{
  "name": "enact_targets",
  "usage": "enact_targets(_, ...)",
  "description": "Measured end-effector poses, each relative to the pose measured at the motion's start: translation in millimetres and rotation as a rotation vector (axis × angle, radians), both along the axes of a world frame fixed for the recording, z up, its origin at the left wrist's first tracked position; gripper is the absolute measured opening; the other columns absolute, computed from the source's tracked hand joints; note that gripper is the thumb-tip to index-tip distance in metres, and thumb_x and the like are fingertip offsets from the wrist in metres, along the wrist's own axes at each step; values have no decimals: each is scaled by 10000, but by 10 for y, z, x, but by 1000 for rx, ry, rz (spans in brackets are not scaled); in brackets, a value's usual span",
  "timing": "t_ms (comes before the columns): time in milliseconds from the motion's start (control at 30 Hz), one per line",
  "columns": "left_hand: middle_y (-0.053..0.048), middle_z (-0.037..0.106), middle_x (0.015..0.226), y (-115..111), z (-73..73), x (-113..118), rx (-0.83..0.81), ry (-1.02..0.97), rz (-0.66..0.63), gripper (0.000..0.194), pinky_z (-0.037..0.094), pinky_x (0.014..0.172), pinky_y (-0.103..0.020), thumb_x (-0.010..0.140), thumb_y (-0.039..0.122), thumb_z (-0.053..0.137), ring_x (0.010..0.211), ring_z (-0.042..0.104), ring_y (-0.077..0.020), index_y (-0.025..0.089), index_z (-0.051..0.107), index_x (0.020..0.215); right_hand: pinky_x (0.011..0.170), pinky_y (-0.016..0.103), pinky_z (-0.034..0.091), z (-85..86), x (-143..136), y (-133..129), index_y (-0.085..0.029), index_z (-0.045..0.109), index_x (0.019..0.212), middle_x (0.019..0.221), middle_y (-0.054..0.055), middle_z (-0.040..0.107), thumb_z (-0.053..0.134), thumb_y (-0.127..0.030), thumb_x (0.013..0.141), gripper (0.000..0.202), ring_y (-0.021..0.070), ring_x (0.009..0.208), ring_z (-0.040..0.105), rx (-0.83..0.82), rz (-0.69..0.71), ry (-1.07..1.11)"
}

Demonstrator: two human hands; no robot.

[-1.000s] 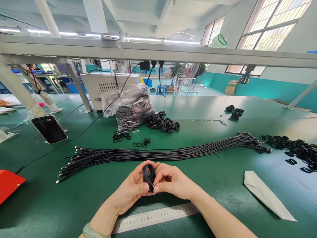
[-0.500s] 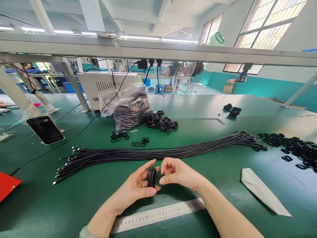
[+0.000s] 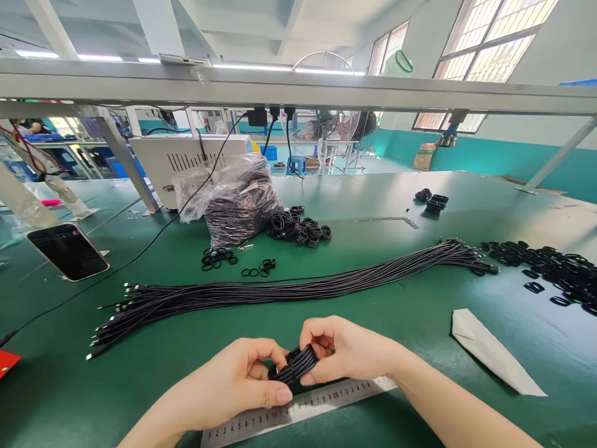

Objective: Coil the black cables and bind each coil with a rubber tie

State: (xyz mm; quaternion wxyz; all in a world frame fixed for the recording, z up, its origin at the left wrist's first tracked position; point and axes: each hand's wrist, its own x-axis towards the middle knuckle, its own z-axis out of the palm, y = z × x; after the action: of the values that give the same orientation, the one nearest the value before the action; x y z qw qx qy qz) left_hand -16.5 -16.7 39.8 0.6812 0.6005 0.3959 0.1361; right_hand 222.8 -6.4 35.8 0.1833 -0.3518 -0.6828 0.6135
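Between my two hands is a small coiled black cable (image 3: 298, 363), tilted above a steel ruler (image 3: 321, 406). My left hand (image 3: 242, 379) has its thumb and fingers closed round the coil's left end. My right hand (image 3: 338, 351) pinches the coil's right end between thumb and fingertips. Just beyond the hands, a long bundle of straight black cables (image 3: 280, 290) with metal plug ends stretches across the green table (image 3: 396, 348).
Behind the bundle lie small black rings (image 3: 219, 257), a pile of coiled cables (image 3: 303, 229) and a plastic bag of black items (image 3: 245, 205). More black loops (image 3: 550, 267) are at right, near a folded pale cloth (image 3: 494, 351). A phone (image 3: 69, 251) leans at left.
The coil has tipped from upright to slanted and come nearer. My right hand, which was apart from it, now grips its right end. The view has shifted slightly.
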Motion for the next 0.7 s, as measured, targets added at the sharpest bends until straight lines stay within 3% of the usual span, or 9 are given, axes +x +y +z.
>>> enact_targets(133,-16,689,834,37,-142,-50,-15,-35,4,280,452,642,-256,593,313,846,747,608,-180,179,680,774,483,196,293,-163,-23,-79,-204,522,790,609,-86,445,835,-474,606,452,75,542,387,-73,20,11)
enact_targets(233,-44,710,955,28,-260,-96,7,-72,113,243,458,668,-261,599,263,848,769,608,-167,180,697,769,494,195,337,-232,-29,-135,-214,557,902,658,-71,496,785,-460,695,395,78,534,414,-56,42,-57)
enact_targets(333,-63,706,1085,1,-304,-149,55,-5,142,208,444,611,-247,624,250,837,654,564,-119,183,721,783,554,210,386,-209,-31,-189,-230,605,950,748,-28,556,662,-398,840,209,106,604,486,112,33,-124)
enact_targets(433,-86,699,1141,-21,-312,-184,127,46,97,202,460,576,-248,632,270,831,597,550,-109,182,751,796,650,227,415,-164,-40,-242,-243,640,918,840,3,590,616,-342,880,109,145,735,545,289,29,-166)
enact_targets(600,-101,753,972,-34,-335,-171,152,-14,46,207,531,650,-281,639,285,823,724,657,-189,175,770,806,657,228,420,-161,-49,-320,-234,619,891,850,11,574,540,-316,930,120,146,730,554,395,61,-217)
enact_targets(700,-117,732,1083,-35,-334,-151,126,43,45,204,534,620,-279,637,286,828,647,642,-154,164,770,790,631,227,410,-180,-45,-347,-218,592,861,822,13,561,510,-288,946,138,138,693,540,465,74,-229)
